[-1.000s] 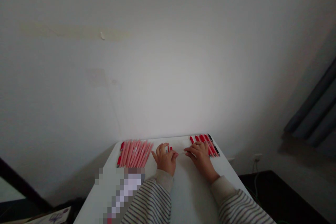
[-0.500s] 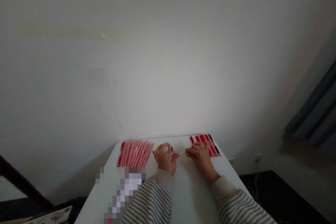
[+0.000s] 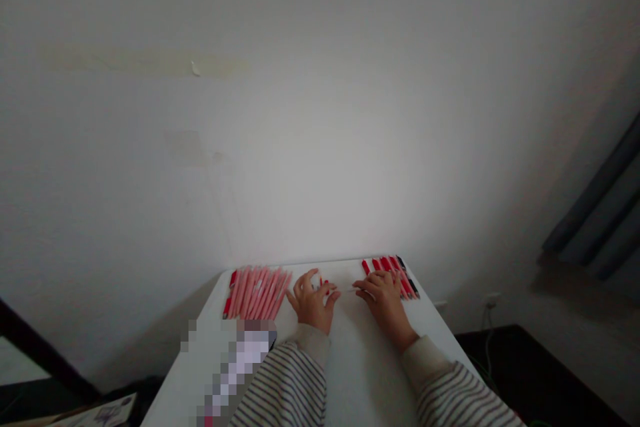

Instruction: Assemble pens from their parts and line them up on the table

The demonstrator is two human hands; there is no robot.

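Observation:
My left hand (image 3: 313,303) is pinched at thumb and forefinger around one end of a thin, pale rod (image 3: 347,291) that looks like a pen refill. Its other fingers are curled and spread apart. Small red pen parts (image 3: 325,285) show just beyond these fingers, partly hidden; I cannot tell whether the hand touches them. On the other side, my right hand (image 3: 384,299) grips the rod's other end between thumb and fingertips. That hand lies against a row of red pens (image 3: 390,265), hiding part of it.
Many pink-looking pens (image 3: 257,293) lie side by side at the table's back left, with red ones at their edge. A blurred-out flat object (image 3: 245,360) lies nearer on the left. The white table (image 3: 360,373) meets a wall (image 3: 320,147). A black pen (image 3: 411,283) ends the right row.
My left hand's fingers have shifted and spread slightly, and the red parts beyond them now sit at a tilt. My right hand has barely moved.

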